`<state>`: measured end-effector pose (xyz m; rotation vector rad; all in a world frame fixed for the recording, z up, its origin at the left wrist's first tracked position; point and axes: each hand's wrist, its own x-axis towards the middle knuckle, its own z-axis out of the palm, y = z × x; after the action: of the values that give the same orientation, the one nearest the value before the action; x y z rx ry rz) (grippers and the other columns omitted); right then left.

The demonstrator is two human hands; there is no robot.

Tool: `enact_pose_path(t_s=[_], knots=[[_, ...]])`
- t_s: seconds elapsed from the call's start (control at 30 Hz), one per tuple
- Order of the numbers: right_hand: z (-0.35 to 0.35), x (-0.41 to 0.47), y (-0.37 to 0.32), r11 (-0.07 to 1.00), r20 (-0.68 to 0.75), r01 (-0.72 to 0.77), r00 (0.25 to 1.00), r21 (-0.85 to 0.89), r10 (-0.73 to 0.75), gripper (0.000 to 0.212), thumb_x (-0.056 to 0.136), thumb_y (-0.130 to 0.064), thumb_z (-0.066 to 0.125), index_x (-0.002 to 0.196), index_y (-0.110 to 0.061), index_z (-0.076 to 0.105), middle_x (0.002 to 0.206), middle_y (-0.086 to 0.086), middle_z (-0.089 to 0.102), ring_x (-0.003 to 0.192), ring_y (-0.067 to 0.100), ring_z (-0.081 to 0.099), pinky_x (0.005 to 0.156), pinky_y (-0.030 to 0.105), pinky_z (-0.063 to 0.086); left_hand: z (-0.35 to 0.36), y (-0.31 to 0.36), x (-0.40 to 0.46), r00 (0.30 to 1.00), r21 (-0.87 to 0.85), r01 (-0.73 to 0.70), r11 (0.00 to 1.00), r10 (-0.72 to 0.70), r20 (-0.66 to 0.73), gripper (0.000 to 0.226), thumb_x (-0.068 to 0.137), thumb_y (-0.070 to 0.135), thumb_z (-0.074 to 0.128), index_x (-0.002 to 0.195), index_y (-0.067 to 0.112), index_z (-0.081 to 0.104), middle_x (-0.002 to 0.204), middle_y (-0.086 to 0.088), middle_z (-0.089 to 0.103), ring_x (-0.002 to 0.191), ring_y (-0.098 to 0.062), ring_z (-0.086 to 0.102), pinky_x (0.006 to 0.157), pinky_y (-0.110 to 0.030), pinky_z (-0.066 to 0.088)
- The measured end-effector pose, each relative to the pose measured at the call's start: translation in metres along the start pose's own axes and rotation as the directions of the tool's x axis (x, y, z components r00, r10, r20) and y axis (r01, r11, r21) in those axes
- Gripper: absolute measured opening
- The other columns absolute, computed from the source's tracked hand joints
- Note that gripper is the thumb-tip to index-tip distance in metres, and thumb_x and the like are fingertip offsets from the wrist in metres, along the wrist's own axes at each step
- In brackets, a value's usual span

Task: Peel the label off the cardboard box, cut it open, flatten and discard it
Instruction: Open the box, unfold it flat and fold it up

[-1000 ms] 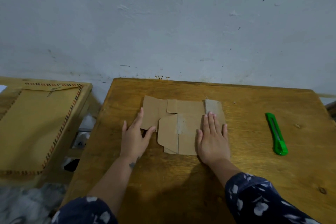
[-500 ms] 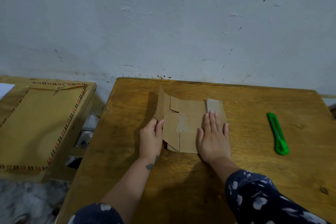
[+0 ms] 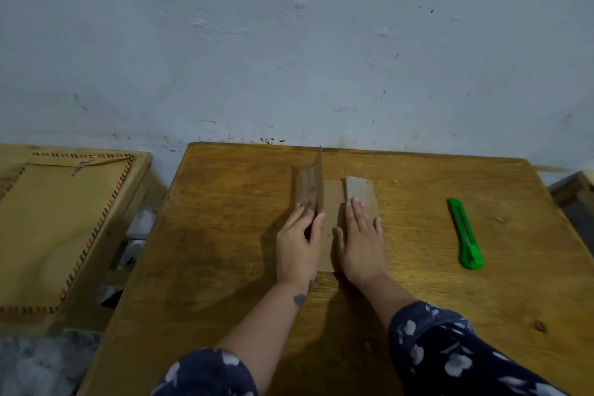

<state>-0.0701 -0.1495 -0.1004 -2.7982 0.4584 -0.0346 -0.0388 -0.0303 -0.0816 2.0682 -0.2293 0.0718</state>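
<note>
Head view | cardboard box (image 3: 331,235) cut open, mid-table (image 3: 225,235) | left hand (image 3: 297,246) pinches raised flap | right hand (image 3: 361,243), fingers spread, presses it flat | green cutter (image 3: 464,233) lies aside | folding underway, discarding left

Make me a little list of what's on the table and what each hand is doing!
table: wooden, against a grey wall
cardboard: cut open, right part flat, left part lifted upright
left hand: holding up the raised left part
right hand: open, palm down, pressing the flat part
cutter: green, lying to the right of the hands, untouched
label: cannot tell; a pale patch shows at the cardboard's far right
</note>
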Motion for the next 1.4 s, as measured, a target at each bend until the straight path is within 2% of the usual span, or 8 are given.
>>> enact_pose_path(t_s=[0.2,0.33,0.53,0.77,0.97,1.1,1.27,1.4], knots=[[-0.026,0.002,0.015,0.873,-0.011,-0.034,0.999,0.486,0.045,0.052,0.101,-0.015,0.037,0.149,-0.021,0.02,0.158,-0.004,0.018,0.144,0.006,0.01,0.121,0.041,0.008,0.019,0.0,-0.009,0.991,0.175,-0.076,0.982,0.055,0.12,0.041,0.099,0.035,0.044,0.139,0.027,0.044,0.148,0.011,0.037,0.142,-0.006,0.029,0.115,-0.026,0.027],[-0.033,-0.002,0.024,0.803,-0.008,-0.06,0.997,0.593,0.08,0.052,0.101,-0.012,0.038,0.149,-0.02,0.02,0.157,-0.006,0.018,0.143,0.004,0.008,0.12,0.044,0.012,0.028,-0.007,-0.011,0.942,0.334,-0.242,0.911,0.138,0.305,0.073,0.092,0.056,-0.009,0.147,0.022,0.025,0.152,0.01,0.015,0.146,-0.009,0.01,0.12,-0.029,0.005],[-0.036,-0.006,0.024,0.728,-0.049,-0.044,0.993,0.684,0.106,0.049,0.101,-0.011,0.036,0.148,-0.014,0.022,0.157,0.001,0.02,0.145,0.01,0.014,0.12,0.032,0.013,0.028,-0.014,-0.01,0.907,0.488,-0.337,0.805,0.14,0.396,0.066,0.103,0.036,0.0,0.136,0.009,0.05,0.143,-0.007,0.049,0.135,-0.022,0.043,0.108,-0.049,0.039],[-0.023,-0.004,0.017,0.931,-0.007,-0.036,0.999,0.364,0.041,0.056,0.102,-0.022,0.034,0.152,-0.02,0.01,0.159,-0.006,0.008,0.139,-0.001,-0.004,0.12,0.04,0.001,0.029,-0.018,-0.011,0.888,0.586,-0.395,0.708,0.129,0.442,0.063,0.102,0.033,-0.003,0.144,0.009,0.037,0.152,-0.007,0.036,0.143,-0.02,0.029,0.115,-0.044,0.03],[-0.006,-0.005,0.007,0.999,0.087,-0.04,0.995,-0.02,0.042,0.063,0.094,-0.036,0.009,0.151,-0.014,-0.004,0.16,0.0,-0.01,0.143,0.01,-0.018,0.118,0.043,-0.009,0.031,-0.02,-0.01,0.882,0.606,-0.414,0.679,0.136,0.451,0.057,0.101,0.033,0.0,0.146,0.011,0.029,0.155,-0.005,0.029,0.145,-0.019,0.024,0.114,-0.04,0.017],[-0.005,-0.004,0.006,0.998,0.074,-0.027,0.997,-0.056,0.031,0.078,0.079,-0.04,-0.012,0.151,-0.013,-0.003,0.16,0.0,-0.009,0.142,0.009,-0.019,0.116,0.041,-0.012,0.031,-0.021,-0.01,0.877,0.61,-0.413,0.677,0.116,0.466,0.055,0.099,0.034,0.005,0.149,0.013,0.017,0.158,-0.003,0.015,0.148,-0.018,0.01,0.117,-0.04,0.01],[-0.008,-0.003,0.006,0.998,0.101,-0.044,0.994,-0.044,0.048,0.056,0.1,-0.028,0.017,0.152,-0.014,0.0,0.16,0.0,-0.008,0.14,0.006,-0.021,0.118,0.041,-0.01,0.027,-0.014,-0.008,0.851,0.597,-0.428,0.679,0.081,0.518,0.065,0.088,0.039,-0.017,0.148,0.018,-0.004,0.161,0.001,-0.005,0.148,-0.014,-0.011,0.121,-0.039,0.0],[-0.017,-0.002,0.008,0.999,0.157,-0.029,0.987,0.016,0.026,0.055,0.101,-0.031,0.02,0.152,-0.015,0.004,0.161,-0.001,-0.005,0.145,0.009,-0.012,0.118,0.04,-0.008,0.023,-0.008,-0.006,0.85,0.567,-0.405,0.718,0.067,0.523,0.086,0.076,0.051,-0.038,0.149,0.021,-0.004,0.162,0.004,-0.006,0.147,-0.01,-0.012,0.121,-0.036,-0.003]])
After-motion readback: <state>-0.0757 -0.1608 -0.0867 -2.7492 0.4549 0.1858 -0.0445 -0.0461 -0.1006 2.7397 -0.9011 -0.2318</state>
